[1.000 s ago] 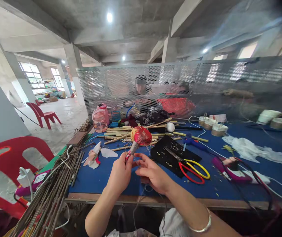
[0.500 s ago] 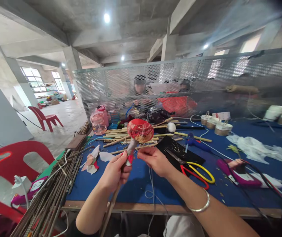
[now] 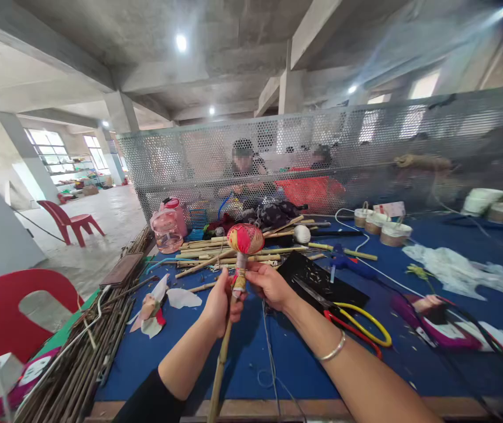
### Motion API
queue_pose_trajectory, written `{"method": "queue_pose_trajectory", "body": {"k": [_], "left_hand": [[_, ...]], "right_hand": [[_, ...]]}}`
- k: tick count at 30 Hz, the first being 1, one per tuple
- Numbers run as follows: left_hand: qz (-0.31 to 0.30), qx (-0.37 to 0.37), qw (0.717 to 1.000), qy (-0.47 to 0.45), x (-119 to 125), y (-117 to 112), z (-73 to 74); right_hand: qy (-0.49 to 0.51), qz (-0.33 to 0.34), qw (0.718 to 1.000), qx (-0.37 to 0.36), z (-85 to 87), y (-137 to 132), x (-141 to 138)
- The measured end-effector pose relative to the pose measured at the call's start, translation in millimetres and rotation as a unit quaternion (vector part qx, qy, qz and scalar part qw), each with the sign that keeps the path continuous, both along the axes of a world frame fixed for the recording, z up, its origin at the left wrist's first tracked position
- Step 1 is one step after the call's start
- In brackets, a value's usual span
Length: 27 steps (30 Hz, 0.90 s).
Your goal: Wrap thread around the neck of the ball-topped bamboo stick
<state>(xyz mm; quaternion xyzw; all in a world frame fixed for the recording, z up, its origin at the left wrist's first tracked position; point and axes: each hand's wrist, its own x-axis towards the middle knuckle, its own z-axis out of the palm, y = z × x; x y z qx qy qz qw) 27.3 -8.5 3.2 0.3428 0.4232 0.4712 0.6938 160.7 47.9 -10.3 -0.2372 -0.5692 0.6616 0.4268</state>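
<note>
My left hand (image 3: 221, 304) is wrapped around a wooden stick (image 3: 221, 364) topped by a round, padded head (image 3: 245, 238) in red patterned cloth. Grey thread is wound around the neck (image 3: 241, 261) below the head, and a yellowish gathered edge of cloth shows beneath it. Close against the neck, my right hand (image 3: 269, 284) has its fingers pinched together. Grey thread (image 3: 268, 338) hangs from it toward the table edge; the pinch itself is partly hidden. Scissors (image 3: 344, 317) with one red and one yellow handle lie to the right on a black sheet (image 3: 308, 267).
Bamboo sticks (image 3: 207, 254), a white thread ball (image 3: 302, 234) and cups (image 3: 396, 232) lie across the blue table (image 3: 181, 364). Cloth scraps (image 3: 152, 311) are left; a glue gun (image 3: 351, 258) is right. Long twigs (image 3: 88, 352) line the left edge. People sit behind a perforated screen (image 3: 181, 158).
The stick has turned more upright, and its head now shows a different side of the cloth. My right hand has come closer to the neck. The view has shifted slightly.
</note>
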Motion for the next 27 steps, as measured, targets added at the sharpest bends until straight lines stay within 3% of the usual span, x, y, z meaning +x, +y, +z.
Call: {"method": "queue_pose_trajectory", "body": {"k": [1,3,6,10,15,23,27], "left_hand": [[0.067,0.053,0.995,0.052,5,1,-0.4],[0.176,0.165,0.955,0.173,12,3,-1.2],[0.193,0.247,0.9,0.302,13,7,-7.2],[0.111,0.204,0.929,0.288,2,16,-22.0],[0.122,0.173,0.948,0.236,-8,20,-30.4],[0.122,0.152,0.956,0.219,-11,17,-24.3],[0.048,0.112,0.984,0.131,-11,12,-14.6]], "right_hand": [[-0.009,-0.012,1.0,-0.005,-1.3,2,1],[-0.023,-0.035,0.999,-0.01,-1.8,5,3],[-0.029,-0.057,0.998,-0.012,0.6,5,5],[-0.033,-0.064,0.997,-0.013,3.8,1,5],[-0.067,-0.067,0.995,-0.037,4.7,-5,1],[-0.109,-0.085,0.99,0.007,6.0,-10,1],[-0.089,-0.063,0.994,-0.026,6.7,-4,7]]}}
